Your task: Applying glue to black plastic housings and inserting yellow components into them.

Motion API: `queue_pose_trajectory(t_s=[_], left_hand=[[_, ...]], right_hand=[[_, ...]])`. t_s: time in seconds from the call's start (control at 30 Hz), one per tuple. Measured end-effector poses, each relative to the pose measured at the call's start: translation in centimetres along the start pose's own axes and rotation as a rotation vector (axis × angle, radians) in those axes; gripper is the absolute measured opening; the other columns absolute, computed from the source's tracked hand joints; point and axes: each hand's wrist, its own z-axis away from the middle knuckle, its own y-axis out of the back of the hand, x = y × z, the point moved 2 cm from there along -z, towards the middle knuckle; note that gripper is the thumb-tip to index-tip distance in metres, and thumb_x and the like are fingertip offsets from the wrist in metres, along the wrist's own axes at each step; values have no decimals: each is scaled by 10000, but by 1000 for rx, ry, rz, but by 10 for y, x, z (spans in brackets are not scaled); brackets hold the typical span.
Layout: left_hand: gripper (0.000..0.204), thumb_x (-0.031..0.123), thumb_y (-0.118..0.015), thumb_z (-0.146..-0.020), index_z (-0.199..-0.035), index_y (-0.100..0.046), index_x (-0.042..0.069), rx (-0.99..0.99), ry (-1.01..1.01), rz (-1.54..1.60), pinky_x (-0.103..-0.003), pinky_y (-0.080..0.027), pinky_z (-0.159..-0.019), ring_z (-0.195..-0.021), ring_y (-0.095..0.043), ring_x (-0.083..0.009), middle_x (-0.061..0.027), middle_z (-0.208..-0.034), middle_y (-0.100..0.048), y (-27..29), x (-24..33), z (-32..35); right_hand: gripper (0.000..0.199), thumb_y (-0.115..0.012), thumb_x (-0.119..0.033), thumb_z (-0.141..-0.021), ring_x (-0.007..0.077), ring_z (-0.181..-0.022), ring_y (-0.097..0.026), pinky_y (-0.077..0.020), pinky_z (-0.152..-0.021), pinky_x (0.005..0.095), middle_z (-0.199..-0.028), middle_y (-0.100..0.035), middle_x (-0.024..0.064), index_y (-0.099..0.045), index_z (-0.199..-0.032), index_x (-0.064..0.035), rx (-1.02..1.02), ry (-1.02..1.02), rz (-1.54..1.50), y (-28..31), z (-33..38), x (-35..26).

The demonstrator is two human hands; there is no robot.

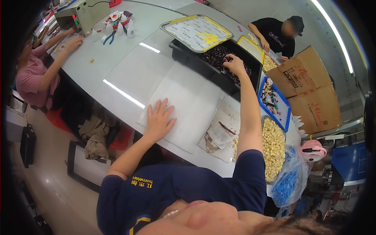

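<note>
My left hand [159, 120] lies palm down with its fingers spread on a white padded sheet [184, 105] that covers part of the table. My right hand [234, 65] reaches forward into a deep black bin [186, 58]. Its fingers are bent together over a heap of small dark and reddish pieces [214, 55]; whatever sits between the fingertips is too small to name. A yellow-rimmed tray [188, 30] with a few yellow strips in it rests across the bin's far left part.
Right of my arm are a blue tray [282, 122] of small mixed parts and a tray of cream-coloured pieces [273, 149]. Stained papers [220, 137] lie nearer me. A cardboard box [309, 90], a pink fan [313, 151] and two co-workers surround the table. Blue-handled pliers [109, 38] lie far left.
</note>
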Motion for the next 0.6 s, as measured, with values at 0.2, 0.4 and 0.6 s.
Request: queue_pose_trajectory(t_s=[0.2, 0.4, 0.6], left_hand=[[441, 278, -591, -811, -1188, -522, 60, 36, -33, -8, -585, -204, -999, -1261, -305, -378, -163, -1377, -337, 1, 2, 1], [436, 281, -588, -813, -1183, -524, 60, 30, -32, -10, -588, -202, -1000, -1258, -306, -382, -160, -1376, -341, -1, 1, 1], [431, 277, -587, -810, -1178, -526, 62, 25, -31, -12, -586, -202, -1002, -1254, -304, -388, -158, -1365, -354, 2, 2, -1]], right_hand=[[388, -728, -213, -641, 121, -506, -551, -434, -472, 257, -686, -602, 47, -623, -991, -83, 33, -109, -14, 5, -4, 5], [437, -713, -210, -613, 131, -606, -613, -488, -589, 251, -775, -653, 74, -629, -1019, -71, 37, -184, -131, 19, -8, 6], [398, -713, -218, -603, 160, -725, -640, -506, -676, 281, -809, -671, 79, -638, -961, -62, 39, -105, -64, 20, -36, 6]])
